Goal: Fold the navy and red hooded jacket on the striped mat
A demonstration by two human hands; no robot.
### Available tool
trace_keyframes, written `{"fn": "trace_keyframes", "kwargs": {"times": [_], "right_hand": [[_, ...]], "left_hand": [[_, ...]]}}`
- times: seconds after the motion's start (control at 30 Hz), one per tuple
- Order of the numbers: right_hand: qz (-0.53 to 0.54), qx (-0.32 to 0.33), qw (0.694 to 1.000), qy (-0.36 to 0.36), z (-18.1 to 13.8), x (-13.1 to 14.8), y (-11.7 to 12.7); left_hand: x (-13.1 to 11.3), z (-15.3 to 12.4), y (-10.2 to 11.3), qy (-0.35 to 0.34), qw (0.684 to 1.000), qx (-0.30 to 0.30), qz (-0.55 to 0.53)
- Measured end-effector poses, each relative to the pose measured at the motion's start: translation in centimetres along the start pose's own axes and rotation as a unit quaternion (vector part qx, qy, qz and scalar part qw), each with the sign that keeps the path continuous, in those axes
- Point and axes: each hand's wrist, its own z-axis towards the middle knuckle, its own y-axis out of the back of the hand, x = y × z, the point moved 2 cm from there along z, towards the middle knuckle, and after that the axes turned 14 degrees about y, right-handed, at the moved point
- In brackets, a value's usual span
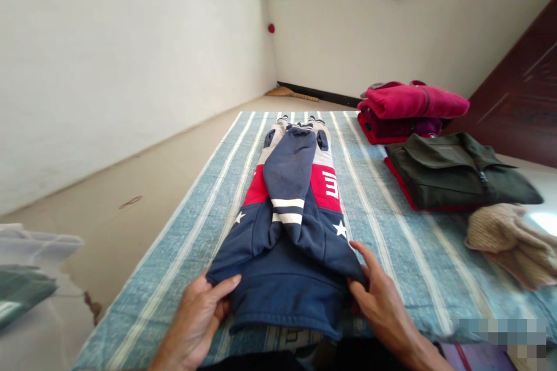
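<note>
A navy, red and grey jacket (289, 174) with white stars and stripes lies lengthwise on the blue striped bedcover (187, 208). Its sleeves are folded in over the middle, one on top of the body. My left hand (200, 307) pinches the near left corner, thumb on top and fingers under the cloth. At the near right corner, my right hand (378, 293) grips the fabric in the same way, with its index finger stretched along the edge. The near navy edge of the jacket hangs slightly raised between both hands.
To the right lie a folded dark green jacket (461, 168) over something red, a stack of folded pink and red clothes (413, 104), and a beige knitted item (513, 237). A white wall (130, 58) stands left, and a broom (291, 93) lies on the floor beyond the bed.
</note>
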Motion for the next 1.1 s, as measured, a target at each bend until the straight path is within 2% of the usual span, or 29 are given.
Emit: {"fn": "trace_keyframes", "kwargs": {"times": [0.13, 0.27, 0.43, 0.77, 0.87, 0.97, 1.03, 1.1], "right_hand": [[-0.190, 0.023, 0.980, 0.053, 0.0, -0.8, 0.4], [-0.283, 0.031, 0.955, 0.088, 0.0, -0.6, 0.4], [-0.276, 0.046, 0.956, 0.087, 0.1, -0.3, 0.9], [-0.241, 0.021, 0.960, 0.137, 0.2, -0.7, 1.2], [-0.260, -0.012, 0.943, 0.209, -0.8, 0.0, 1.6], [-0.279, -0.039, 0.897, 0.340, -2.6, 0.8, 1.6], [-0.278, -0.031, 0.863, 0.422, -3.7, 1.0, 1.0], [-0.277, 0.007, 0.836, 0.474, -4.4, 1.1, 0.2]], "left_hand": [[-0.3, -0.2, -0.1, -0.009, 1.000, -0.003, 0.014], [-0.5, -0.4, -0.2, -0.023, 0.999, -0.001, 0.031], [-0.5, -0.4, -0.3, -0.034, 0.999, -0.005, 0.031], [-0.4, -0.7, -0.5, -0.043, 0.997, -0.016, 0.057], [0.0, -1.4, 0.9, -0.090, 0.988, -0.069, 0.108], [1.0, -2.2, 3.1, -0.169, 0.965, -0.112, 0.166], [1.9, -2.6, 4.2, -0.214, 0.942, -0.108, 0.234], [2.4, -2.9, 4.4, -0.254, 0.911, -0.108, 0.307]]}}
